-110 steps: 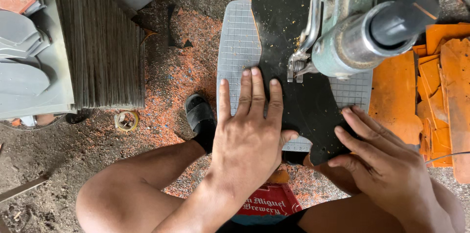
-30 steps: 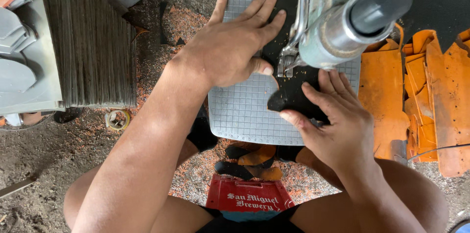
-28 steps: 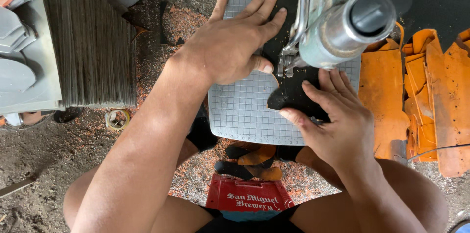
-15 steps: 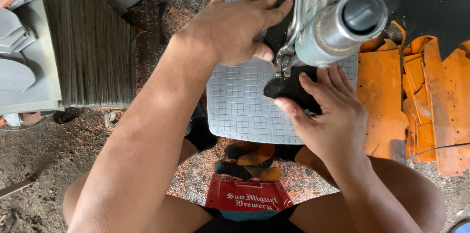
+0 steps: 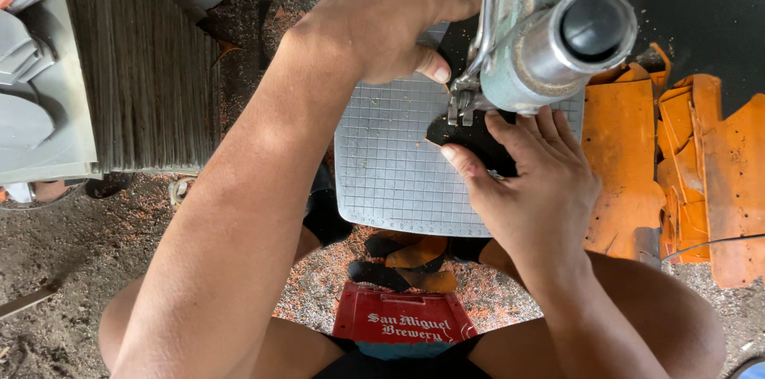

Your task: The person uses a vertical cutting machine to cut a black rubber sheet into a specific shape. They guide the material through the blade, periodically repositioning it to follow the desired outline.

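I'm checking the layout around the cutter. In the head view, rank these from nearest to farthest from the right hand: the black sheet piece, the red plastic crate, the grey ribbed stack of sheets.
1. Black sheet piece: under the right hand fingertips, on the grey gridded cutting plate.
2. Red plastic crate: below, between the knees.
3. Grey ribbed stack of sheets: far left.

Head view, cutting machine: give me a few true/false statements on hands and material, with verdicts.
1. The right hand presses the black sheet piece on the grey gridded table. True.
2. The left hand rests in the person's lap. False: it reaches out beside the pale green machine head.
3. The orange offcuts lie left of the table. False: they lie to its right.
4. A red plastic crate sits between the knees. True.
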`<act>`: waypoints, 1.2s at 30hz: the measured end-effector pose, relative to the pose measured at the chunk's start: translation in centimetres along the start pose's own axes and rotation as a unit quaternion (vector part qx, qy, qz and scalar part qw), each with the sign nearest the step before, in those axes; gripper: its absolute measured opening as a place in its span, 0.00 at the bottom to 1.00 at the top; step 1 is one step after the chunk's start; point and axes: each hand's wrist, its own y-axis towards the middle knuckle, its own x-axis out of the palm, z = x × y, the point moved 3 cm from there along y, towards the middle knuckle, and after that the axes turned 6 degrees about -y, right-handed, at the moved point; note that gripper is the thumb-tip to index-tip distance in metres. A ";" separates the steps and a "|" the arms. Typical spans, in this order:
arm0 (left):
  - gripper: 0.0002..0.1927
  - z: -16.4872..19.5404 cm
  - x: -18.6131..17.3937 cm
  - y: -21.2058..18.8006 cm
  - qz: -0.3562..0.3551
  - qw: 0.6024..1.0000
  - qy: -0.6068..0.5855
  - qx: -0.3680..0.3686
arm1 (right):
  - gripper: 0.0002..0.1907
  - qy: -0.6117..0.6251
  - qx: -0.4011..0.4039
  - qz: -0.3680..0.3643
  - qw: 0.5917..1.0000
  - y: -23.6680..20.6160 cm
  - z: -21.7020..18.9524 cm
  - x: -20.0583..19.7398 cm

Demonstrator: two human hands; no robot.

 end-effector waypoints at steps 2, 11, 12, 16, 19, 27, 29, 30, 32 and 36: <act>0.42 0.2 0.0 0.1 0.013 1.000 0.001 -0.010 | 0.27 -0.032 -0.010 0.008 0.999 0.0 -0.3 0.2; 0.39 0.5 -0.3 0.3 0.055 0.998 -0.015 -0.039 | 0.24 -0.034 -0.020 0.025 0.999 0.3 -1.0 0.6; 0.39 0.7 -0.5 0.3 0.061 0.997 -0.021 -0.036 | 0.23 -0.022 -0.012 0.020 0.999 0.4 -1.1 0.4; 0.39 1.1 -1.0 -1.7 0.079 0.990 -0.036 -0.110 | 0.22 0.015 0.002 -0.042 0.999 1.8 -1.0 -1.7; 0.27 1.9 0.3 -5.8 0.182 0.979 -0.071 -0.053 | 0.23 0.048 -0.077 -0.082 0.992 4.0 1.4 -4.6; 0.20 2.8 4.1 -9.9 0.191 0.957 -0.206 -0.070 | 0.50 -0.061 -0.191 -0.412 0.889 11.5 8.0 1.6; 0.20 3.5 3.7 -9.6 0.220 0.951 -0.199 -0.084 | 0.65 0.091 -0.353 -0.297 0.883 12.8 7.3 1.4; 0.20 3.7 3.5 -9.4 0.233 0.949 -0.195 -0.089 | 0.68 0.108 -0.358 -0.309 0.874 13.1 7.4 1.7; 0.18 3.7 3.3 -8.9 0.222 0.946 -0.204 -0.117 | 0.73 0.141 -0.367 -0.338 0.855 13.4 7.7 2.4; 0.23 3.0 3.3 -8.2 0.230 0.940 -0.222 -0.119 | 0.62 0.141 -0.439 -0.275 0.844 13.2 8.6 3.4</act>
